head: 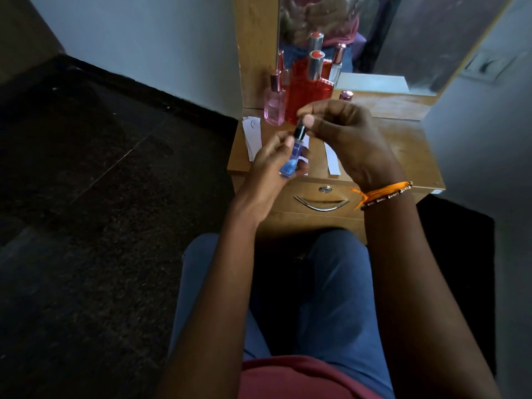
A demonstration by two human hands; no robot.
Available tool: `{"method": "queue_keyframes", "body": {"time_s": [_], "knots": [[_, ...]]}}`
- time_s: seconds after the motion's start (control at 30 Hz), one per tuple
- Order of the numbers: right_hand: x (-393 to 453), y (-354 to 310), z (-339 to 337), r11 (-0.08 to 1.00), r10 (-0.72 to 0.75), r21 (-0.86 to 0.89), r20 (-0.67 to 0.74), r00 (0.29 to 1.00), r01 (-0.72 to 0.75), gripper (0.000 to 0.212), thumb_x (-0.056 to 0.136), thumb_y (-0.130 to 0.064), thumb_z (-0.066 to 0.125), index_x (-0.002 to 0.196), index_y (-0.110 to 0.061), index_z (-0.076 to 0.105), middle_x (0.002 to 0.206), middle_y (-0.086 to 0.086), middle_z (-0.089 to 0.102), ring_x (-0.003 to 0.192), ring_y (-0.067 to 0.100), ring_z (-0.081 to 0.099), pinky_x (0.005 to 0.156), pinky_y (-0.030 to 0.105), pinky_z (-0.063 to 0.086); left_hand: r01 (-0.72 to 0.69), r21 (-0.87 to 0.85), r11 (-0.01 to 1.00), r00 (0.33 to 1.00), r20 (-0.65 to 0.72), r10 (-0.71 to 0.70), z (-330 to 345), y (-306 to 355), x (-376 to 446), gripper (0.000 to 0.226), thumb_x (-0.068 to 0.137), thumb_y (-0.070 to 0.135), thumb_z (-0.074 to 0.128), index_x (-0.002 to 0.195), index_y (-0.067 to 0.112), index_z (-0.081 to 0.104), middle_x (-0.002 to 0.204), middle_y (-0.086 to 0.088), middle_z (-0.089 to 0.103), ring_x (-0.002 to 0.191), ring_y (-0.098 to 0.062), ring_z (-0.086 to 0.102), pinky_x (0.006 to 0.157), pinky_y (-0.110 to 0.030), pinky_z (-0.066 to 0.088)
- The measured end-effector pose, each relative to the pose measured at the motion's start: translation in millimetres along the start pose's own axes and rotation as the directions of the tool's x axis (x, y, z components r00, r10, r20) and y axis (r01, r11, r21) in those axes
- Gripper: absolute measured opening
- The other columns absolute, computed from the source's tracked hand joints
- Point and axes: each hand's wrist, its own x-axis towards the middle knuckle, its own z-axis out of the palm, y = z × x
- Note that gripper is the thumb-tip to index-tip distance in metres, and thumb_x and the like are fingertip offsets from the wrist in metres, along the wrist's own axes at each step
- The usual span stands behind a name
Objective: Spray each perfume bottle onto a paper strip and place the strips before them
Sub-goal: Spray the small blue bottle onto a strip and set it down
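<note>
My left hand (273, 162) grips a small blue perfume bottle (292, 159) above the front of the wooden dresser top (403, 148). My right hand (342, 131) pinches the bottle's dark cap (299, 132) between thumb and fingers. A pink bottle (275, 103) and a tall red bottle (309, 87) stand at the back left by the mirror. Another bottle's pink cap (346, 95) shows behind my right hand. White paper strips (252, 133) lie at the left edge. One strip (332, 159) lies under my right wrist, and another is partly hidden behind the blue bottle.
A mirror (388, 38) stands at the back of the dresser and reflects the bottles. A drawer with a metal handle (321, 204) and a lock faces my knees. Dark floor lies to the left, a pale wall to the right.
</note>
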Motion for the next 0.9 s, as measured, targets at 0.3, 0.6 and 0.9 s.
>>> {"method": "queue_keyframes", "body": {"time_s": [0.3,0.6,0.9], "knots": [[-6.6,8.4,17.7,1.0,-0.005,-0.001,-0.109,0.994,0.005,0.012,0.084,-0.002,0.066,0.078,0.008,0.063,0.067,0.015,0.058,0.051,0.017,0.058,0.053,0.021,0.047,-0.062,0.376,0.925,0.981,-0.15,0.127,9.1,5.1,0.8,0.025,0.099,0.025,0.034,0.106,0.022,0.059,0.085,-0.006,0.059,0.077,-0.018,0.056,0.066,-0.022,0.038],[15.5,-1.7,-5.3,0.991,0.056,0.123,0.0,0.998,-0.056,0.029,0.09,0.002,0.053,0.075,-0.012,0.073,0.067,-0.003,0.067,0.068,0.008,0.056,0.073,0.019,0.049,0.123,-0.02,0.992,0.992,-0.029,-0.124,-3.5,3.6,-7.0,0.032,0.1,0.023,0.03,0.082,0.02,0.057,0.068,0.007,0.052,0.056,0.0,0.048,0.058,-0.016,0.039],[35.8,69.7,26.8,0.717,-0.106,-0.696,-0.176,0.979,-0.048,0.028,0.077,0.008,0.053,0.099,-0.002,0.067,0.092,0.016,0.07,0.085,0.029,0.065,0.072,0.033,0.048,-0.025,-0.038,0.999,0.964,-0.266,0.014,-19.4,1.8,-0.1,0.024,0.097,0.011,0.042,0.094,0.027,0.059,0.099,0.011,0.06,0.084,0.0,0.052,0.077,-0.019,0.042]]}}
